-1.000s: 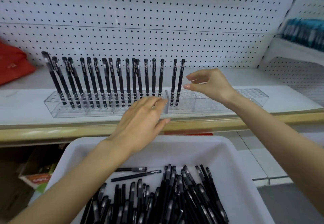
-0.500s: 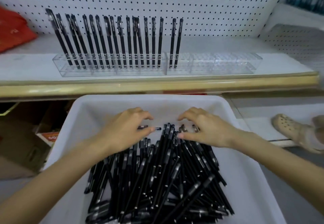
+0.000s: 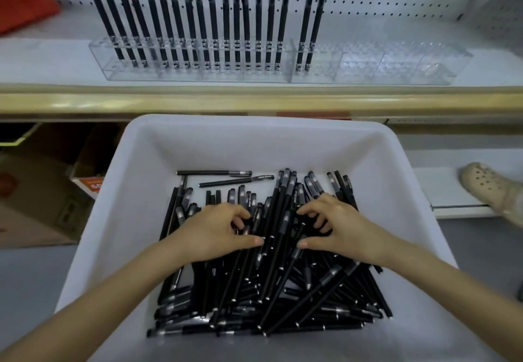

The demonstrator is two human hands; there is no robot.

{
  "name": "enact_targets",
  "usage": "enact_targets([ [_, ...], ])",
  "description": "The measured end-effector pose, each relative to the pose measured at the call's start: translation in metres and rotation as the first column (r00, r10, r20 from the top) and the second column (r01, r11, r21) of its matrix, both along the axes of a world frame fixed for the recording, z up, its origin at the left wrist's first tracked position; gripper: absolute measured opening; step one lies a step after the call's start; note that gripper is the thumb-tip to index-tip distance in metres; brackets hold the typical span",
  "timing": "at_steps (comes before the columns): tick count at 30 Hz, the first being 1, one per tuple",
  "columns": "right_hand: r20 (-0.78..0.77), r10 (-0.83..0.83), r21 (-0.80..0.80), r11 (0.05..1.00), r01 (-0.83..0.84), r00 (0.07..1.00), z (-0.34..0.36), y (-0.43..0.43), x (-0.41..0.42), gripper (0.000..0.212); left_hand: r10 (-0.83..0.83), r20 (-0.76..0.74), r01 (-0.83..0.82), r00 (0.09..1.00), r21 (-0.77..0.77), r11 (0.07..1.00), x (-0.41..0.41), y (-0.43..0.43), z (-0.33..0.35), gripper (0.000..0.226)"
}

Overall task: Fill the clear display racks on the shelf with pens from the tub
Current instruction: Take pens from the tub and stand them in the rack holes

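Pick-up step: your left grip (image 3: pixel 223 231) & right grip (image 3: pixel 336 231) both curl round pens (image 3: pixel 277 276) in the tub (image 3: pixel 254 141). Next, lift a bunch w/o tangling, then seat them in free holes of the right rack (image 3: pixel 382 64) on the shelf (image 3: pixel 56 61).

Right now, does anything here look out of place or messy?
Nothing is spilled or broken. Two pens lie crosswise at the far end of the tub, apart from the mostly lengthwise pile.

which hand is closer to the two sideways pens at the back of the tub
Left. The left hand is just nearside of the sideways pens; the right hand is farther off to their right.
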State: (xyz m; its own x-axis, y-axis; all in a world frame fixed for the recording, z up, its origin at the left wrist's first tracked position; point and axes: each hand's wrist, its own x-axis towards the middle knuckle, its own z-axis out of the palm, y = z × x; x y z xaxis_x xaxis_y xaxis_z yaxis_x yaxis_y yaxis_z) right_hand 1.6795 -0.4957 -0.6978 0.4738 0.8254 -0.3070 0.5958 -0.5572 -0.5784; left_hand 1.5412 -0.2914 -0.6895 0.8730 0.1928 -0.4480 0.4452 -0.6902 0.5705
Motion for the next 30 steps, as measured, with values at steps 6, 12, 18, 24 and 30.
enact_targets([
  [6,-0.133,-0.043,-0.001,0.999,0.043,0.990,-0.004,0.003,0.001,0.047,0.072,-0.075,-0.068,0.995,0.058,0.996,0.009,-0.006,-0.004,0.064],
  [12,-0.264,-0.080,-0.012,0.997,0.080,0.961,-0.007,0.002,0.000,0.043,0.099,-0.089,-0.087,0.991,0.125,0.988,0.013,-0.014,-0.006,0.057],
  [18,-0.477,-0.139,0.006,0.987,0.161,0.868,-0.006,0.003,0.003,0.030,0.249,-0.028,-0.247,0.968,0.059,0.967,0.020,-0.017,-0.010,0.035],
  [24,-0.544,-0.183,-0.041,0.981,0.192,0.819,0.002,0.004,0.002,0.029,0.340,0.008,-0.340,0.940,-0.001,0.940,0.023,-0.019,-0.013,0.024],
  [30,-0.639,-0.270,-0.065,0.952,0.299,0.720,0.007,0.000,0.004,0.035,0.396,-0.003,-0.383,0.918,-0.260,0.886,0.022,-0.010,-0.012,0.018],
])
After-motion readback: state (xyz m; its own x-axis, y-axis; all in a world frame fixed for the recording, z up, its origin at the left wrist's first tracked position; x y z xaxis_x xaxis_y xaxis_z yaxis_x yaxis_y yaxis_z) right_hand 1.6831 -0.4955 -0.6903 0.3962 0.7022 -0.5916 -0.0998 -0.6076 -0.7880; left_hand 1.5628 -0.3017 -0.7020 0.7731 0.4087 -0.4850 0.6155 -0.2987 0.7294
